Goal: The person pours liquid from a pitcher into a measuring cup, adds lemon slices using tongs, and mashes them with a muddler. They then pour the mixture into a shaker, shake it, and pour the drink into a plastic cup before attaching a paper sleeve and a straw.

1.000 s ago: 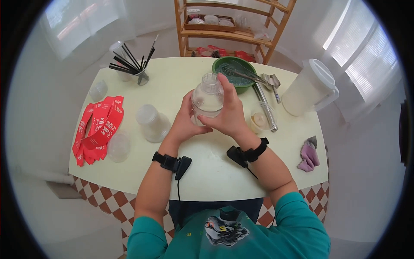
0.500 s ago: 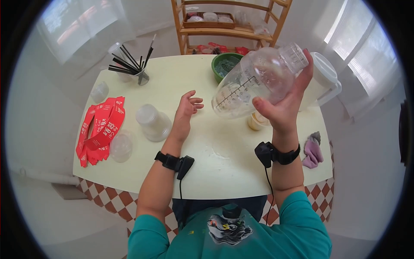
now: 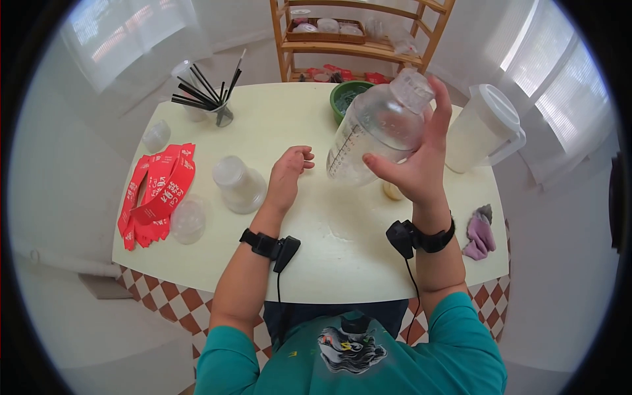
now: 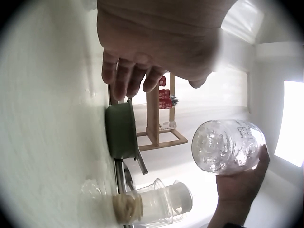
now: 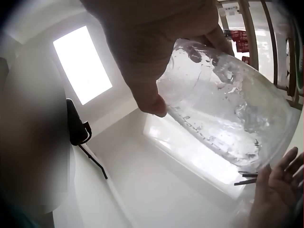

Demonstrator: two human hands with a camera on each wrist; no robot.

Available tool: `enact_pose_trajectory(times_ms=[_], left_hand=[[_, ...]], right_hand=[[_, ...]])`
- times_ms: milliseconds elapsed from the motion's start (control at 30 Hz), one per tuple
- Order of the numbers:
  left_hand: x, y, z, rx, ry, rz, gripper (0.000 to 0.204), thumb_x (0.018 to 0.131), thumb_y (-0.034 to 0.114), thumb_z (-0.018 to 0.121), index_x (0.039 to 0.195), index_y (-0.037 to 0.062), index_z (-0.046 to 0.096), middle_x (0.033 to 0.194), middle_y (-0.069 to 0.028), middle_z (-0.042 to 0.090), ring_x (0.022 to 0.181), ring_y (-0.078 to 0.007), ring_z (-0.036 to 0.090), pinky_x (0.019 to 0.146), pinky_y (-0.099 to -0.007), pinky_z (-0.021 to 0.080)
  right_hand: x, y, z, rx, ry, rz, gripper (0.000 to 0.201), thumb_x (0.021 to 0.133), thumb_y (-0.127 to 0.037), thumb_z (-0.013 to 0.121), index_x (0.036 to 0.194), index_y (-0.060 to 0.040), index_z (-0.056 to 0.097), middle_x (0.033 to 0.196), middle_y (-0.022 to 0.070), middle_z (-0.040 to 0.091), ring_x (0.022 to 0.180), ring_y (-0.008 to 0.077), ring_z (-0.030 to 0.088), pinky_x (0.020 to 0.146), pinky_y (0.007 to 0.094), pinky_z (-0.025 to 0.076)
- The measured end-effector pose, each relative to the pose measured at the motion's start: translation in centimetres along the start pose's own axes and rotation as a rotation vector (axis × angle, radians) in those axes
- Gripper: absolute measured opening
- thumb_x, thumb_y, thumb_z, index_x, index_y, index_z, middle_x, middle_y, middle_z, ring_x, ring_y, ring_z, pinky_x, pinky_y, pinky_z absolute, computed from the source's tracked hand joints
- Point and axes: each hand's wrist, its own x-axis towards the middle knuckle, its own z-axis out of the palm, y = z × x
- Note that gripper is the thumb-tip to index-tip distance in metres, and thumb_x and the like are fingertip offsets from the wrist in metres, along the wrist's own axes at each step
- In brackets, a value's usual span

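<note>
A clear shaker bottle with printed measuring marks is held tilted above the table by the right hand, its capped top up toward the right and its base down toward the left. Thumb and fingers curl round its upper part. In the right wrist view the bottle has wet, icy-looking bits inside. The left hand is off the bottle, its fingers loosely bent and holding nothing. Between that hand and the red sleeves stands an upturned stack of plastic cups.
Red printed sleeves and a clear dome lid lie at left. Behind are black straws in a cup, a green bowl and a lidded pitcher. A small cup and a purple cloth are at right.
From between both hands, the bottle has moved up and right in the right hand, then slightly back left and lower. The left hand has let go of it.
</note>
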Motion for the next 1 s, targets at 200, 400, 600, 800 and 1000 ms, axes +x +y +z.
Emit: enact_pose_trajectory(times_ms=[200, 400, 600, 800, 1000], left_hand=[[0.1, 0.0, -0.1, -0.154, -0.077, 0.128, 0.063, 0.086, 0.049, 0.064, 0.125, 0.0009, 0.051, 0.119, -0.0079, 0.057, 0.110, -0.0188, 0.055, 0.094, -0.0320, 0.042], [0.0, 1.7, 0.2, -0.293, -0.103, 0.156, 0.102, 0.060, 0.052, 0.086, 0.136, 0.0025, 0.039, 0.131, -0.0081, 0.050, 0.123, -0.0205, 0.048, 0.104, -0.0357, 0.038], [0.0, 2.2, 0.1, -0.260, -0.140, 0.152, 0.111, 0.051, 0.038, 0.094, 0.139, 0.0041, 0.035, 0.133, -0.0082, 0.048, 0.127, -0.0216, 0.046, 0.107, -0.0371, 0.036], [0.1, 1.4, 0.5, -0.136, -0.147, 0.134, 0.109, 0.047, 0.019, 0.093, 0.139, 0.0085, 0.035, 0.134, -0.0073, 0.048, 0.127, -0.0216, 0.045, 0.106, -0.0383, 0.038], [-0.3, 2.0, 1.3, -0.024, -0.087, 0.097, 0.104, 0.050, 0.011, 0.090, 0.138, 0.0098, 0.035, 0.133, -0.0070, 0.049, 0.125, -0.0220, 0.048, 0.107, -0.0374, 0.039]], right_hand=[[-1.3, 0.4, 2.4, -0.125, -0.171, 0.159, 0.100, 0.058, -0.019, 0.082, 0.142, -0.0106, 0.029, 0.129, 0.0152, 0.048, 0.119, 0.0291, 0.053, 0.097, 0.0409, 0.047], [-3.9, 1.9, 5.6, -0.166, -0.308, 0.219, 0.097, 0.058, -0.018, 0.085, 0.140, -0.0184, 0.033, 0.122, 0.0170, 0.049, 0.107, 0.0363, 0.058, 0.089, 0.0415, 0.051], [-4.1, 2.3, 5.6, -0.143, -0.294, 0.191, 0.101, 0.054, -0.013, 0.086, 0.139, -0.0152, 0.032, 0.123, 0.0180, 0.049, 0.108, 0.0378, 0.057, 0.088, 0.0420, 0.051], [-3.0, 1.6, 4.3, -0.158, -0.385, 0.285, 0.095, 0.057, -0.014, 0.083, 0.135, -0.0122, 0.031, 0.123, 0.0184, 0.048, 0.106, 0.0389, 0.058, 0.086, 0.0423, 0.052], [-3.1, 0.8, 4.5, -0.153, -0.390, 0.271, 0.086, 0.059, -0.014, 0.081, 0.132, -0.0099, 0.035, 0.119, 0.0198, 0.048, 0.102, 0.0393, 0.058, 0.084, 0.0423, 0.051]])
